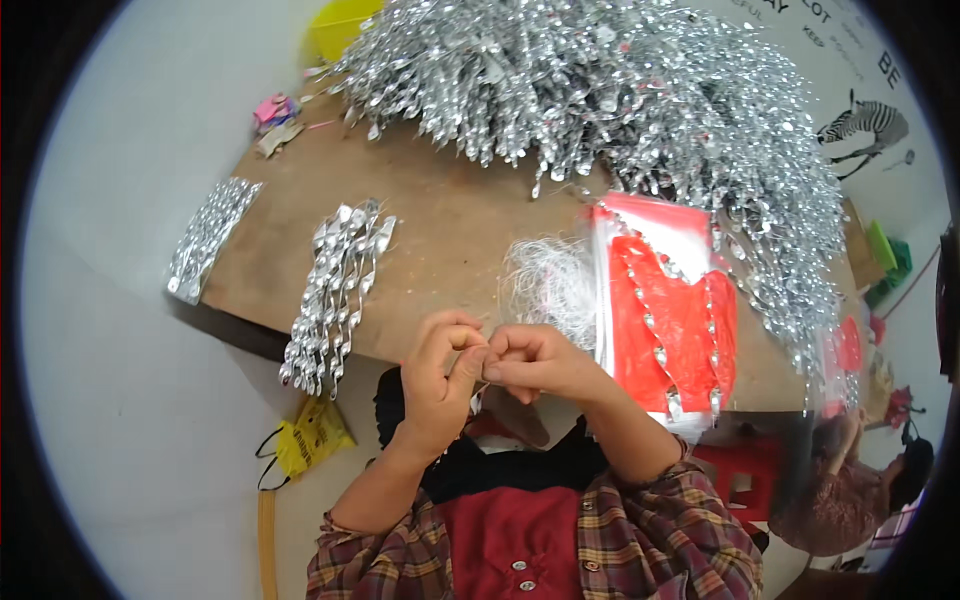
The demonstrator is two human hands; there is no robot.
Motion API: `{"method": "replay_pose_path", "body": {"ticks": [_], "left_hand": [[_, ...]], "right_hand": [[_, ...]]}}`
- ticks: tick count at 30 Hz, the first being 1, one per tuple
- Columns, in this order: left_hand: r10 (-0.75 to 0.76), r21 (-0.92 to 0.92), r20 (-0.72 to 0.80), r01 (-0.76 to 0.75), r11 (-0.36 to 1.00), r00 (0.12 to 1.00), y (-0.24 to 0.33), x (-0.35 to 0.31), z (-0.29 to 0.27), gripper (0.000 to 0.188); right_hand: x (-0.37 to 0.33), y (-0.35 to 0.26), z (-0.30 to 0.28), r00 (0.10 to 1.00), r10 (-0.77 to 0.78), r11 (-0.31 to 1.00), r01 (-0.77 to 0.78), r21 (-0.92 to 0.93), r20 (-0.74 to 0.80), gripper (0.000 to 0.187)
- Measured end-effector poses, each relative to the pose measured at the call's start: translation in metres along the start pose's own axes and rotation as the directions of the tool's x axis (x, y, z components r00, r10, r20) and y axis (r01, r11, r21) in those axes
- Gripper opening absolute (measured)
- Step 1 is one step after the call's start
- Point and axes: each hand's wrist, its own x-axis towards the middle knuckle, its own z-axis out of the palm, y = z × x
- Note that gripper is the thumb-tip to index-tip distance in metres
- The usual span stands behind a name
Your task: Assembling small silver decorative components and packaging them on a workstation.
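Observation:
My left hand (440,375) and my right hand (535,362) meet in front of me at the table's near edge, fingers pinched together. Whatever lies between the fingertips is too small to make out; a bit of something silvery shows just below them. To the right of my right hand is a tangle of white thread (548,290). Beside it lies a stack of clear and red plastic packets (640,300), with two twisted silver foil strands (655,340) across the top. Left of my left hand, a bunch of twisted silver foil strands (335,290) hangs over the edge.
A large heap of silver foil strands (600,90) covers the brown table's (430,200) far and right sides. A flat silver bundle (212,235) lies at the left edge. A yellow bag (318,435) is on the floor, a red stool (745,475) at right. Another person (840,495) sits at right.

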Motion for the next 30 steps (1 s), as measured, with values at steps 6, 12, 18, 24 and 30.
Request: {"method": "replay_pose_path", "body": {"ticks": [6, 12, 18, 24, 30], "left_hand": [[-0.404, -0.477, 0.226, 0.462, 0.748, 0.887, -0.028, -0.04, 0.022, 0.025], [-0.393, -0.32, 0.351, 0.503, 0.803, 0.85, -0.022, -0.03, 0.014, 0.026], [-0.416, -0.275, 0.306, 0.498, 0.822, 0.856, -0.028, -0.024, -0.004, 0.023], [-0.412, -0.234, 0.31, 0.489, 0.84, 0.857, -0.035, -0.033, -0.011, 0.022], [-0.454, -0.261, 0.335, 0.544, 0.797, 0.826, -0.042, -0.04, -0.017, 0.023]], "right_hand": [[-0.004, 0.007, -0.008, 0.964, -0.009, 0.986, 0.053, 0.158, -0.266, 0.008], [-0.005, 0.01, -0.031, 0.937, -0.053, 0.933, 0.169, 0.316, -0.346, 0.004], [-0.007, 0.026, -0.051, 0.931, -0.101, 0.848, 0.265, 0.458, -0.351, 0.005], [-0.007, 0.032, -0.049, 0.935, -0.091, 0.835, 0.26, 0.486, -0.343, 0.007], [-0.004, 0.034, -0.042, 0.931, -0.085, 0.843, 0.257, 0.473, -0.355, 0.006]]}}
